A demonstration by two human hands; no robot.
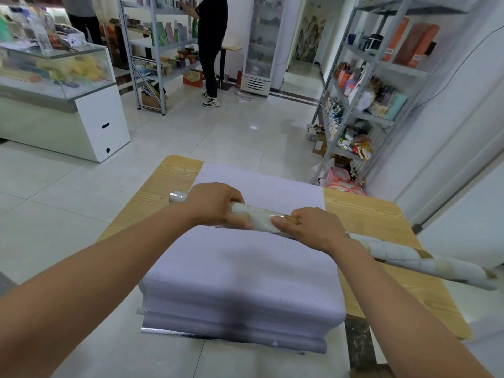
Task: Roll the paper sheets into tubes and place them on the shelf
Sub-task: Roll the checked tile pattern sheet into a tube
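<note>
Left grip (215,204), right grip (313,227) — clasping tube (259,217).

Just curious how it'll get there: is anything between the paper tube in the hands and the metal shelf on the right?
Partly. A finished roll lies across the table's right side, and plastic bags sit on the floor at the shelf's foot. The left hand and right hand grip the paper tube directly.
</note>
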